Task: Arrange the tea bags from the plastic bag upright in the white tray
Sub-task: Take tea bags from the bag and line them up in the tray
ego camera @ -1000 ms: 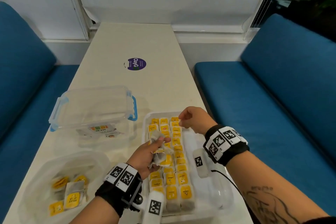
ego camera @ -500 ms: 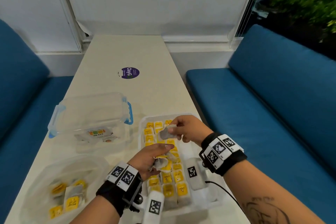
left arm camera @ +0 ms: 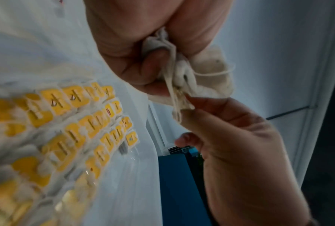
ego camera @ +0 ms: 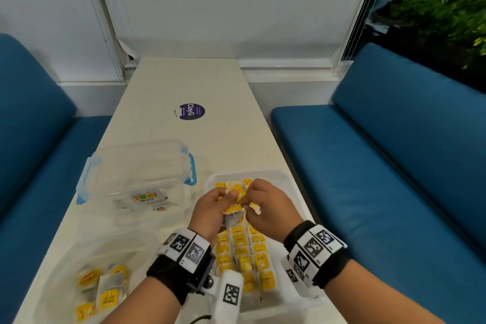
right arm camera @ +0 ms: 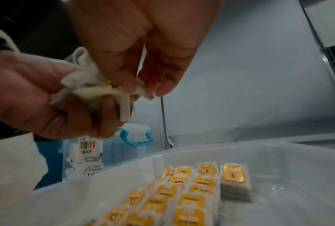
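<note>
A small bunch of tea bags [ego camera: 232, 212] is held above the middle of the white tray [ego camera: 282, 179], gripped in the curled fingers of the left hand [ego camera: 210, 214], while the right hand [ego camera: 265, 209] pinches the edge of 1 bag between thumb and fingertips, as the left wrist view shows. The step in hand is judged to be the separating of a single bag from the bunch for placing.

The tray is already filled with 3 rows of upright bags [ego camera: 243, 255], yellow tags up, running from its near end toward the far end; a bare strip is left along the tray's right side. More bags lie loose in the plastic bag [ego camera: 86, 279] at the near left of the counter [ego camera: 184, 81]. A clear box with blue clips [ego camera: 139, 168] stands to the left of the tray.

For the step to be done well, the single bag should be drawn off slowly by its paper edge, since strings can be seen looped among the bunch and a snag could drag a second bag out. The bunch should be kept firmly held but not crushed. The freed bag should be turned tag up before it is lowered, and set against the end of a row so that it is propped by its neighbour and the standing bags are not knocked over
</note>
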Available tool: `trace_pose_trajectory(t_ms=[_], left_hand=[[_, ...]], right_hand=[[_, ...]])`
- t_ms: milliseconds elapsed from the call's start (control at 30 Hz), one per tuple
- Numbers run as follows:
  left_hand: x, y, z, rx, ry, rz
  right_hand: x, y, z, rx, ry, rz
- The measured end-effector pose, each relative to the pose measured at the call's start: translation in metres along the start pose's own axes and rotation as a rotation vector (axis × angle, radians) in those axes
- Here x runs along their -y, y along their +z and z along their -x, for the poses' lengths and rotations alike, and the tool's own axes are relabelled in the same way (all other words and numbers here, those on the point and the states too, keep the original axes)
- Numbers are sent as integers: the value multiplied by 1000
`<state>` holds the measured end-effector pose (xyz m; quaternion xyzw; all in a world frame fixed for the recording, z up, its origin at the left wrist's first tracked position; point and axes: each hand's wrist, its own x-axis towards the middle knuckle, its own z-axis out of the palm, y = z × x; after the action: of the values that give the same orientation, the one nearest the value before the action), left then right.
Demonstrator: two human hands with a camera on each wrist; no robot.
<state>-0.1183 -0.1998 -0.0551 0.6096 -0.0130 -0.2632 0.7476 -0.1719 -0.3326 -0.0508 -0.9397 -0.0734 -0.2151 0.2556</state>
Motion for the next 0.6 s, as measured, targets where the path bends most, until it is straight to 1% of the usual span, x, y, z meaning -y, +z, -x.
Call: trace_pose_trajectory(t_ms=[33,133,167,233,267,300,367,400,500,600], left_hand=[[-1,-1,0,12,23,-24],[-1,-5,-1,32,95,-159],[-1,-5,-1,36,113,-194],[-1,-6,-3,44,139,-258],[-1,-6,-3,44,151,-281],[-2,-5,-2,40,162,-294],[-3,-5,0,41,169,-302],[-3,-5,1,39,164,-294],[-2,-6,4,25,122,-230],[5,-11,1,23,92,-263]], right_hand=[[1,-4,-1,6,71,-85],[0,-16,-10,-118,362,-322],[-2,-20,-14,-92,449,-380],[-5,-26,-22,92,558,-521],[-4,-27,-25,169,583,-572],[-4,-29,-26,213,589,-597],[-3,-30,-28,223,571,-598],[-4,-31,-28,204,573,-618],[-5,-32,-29,89,632,-713],[-11,-34,-31,20,706,-673]])
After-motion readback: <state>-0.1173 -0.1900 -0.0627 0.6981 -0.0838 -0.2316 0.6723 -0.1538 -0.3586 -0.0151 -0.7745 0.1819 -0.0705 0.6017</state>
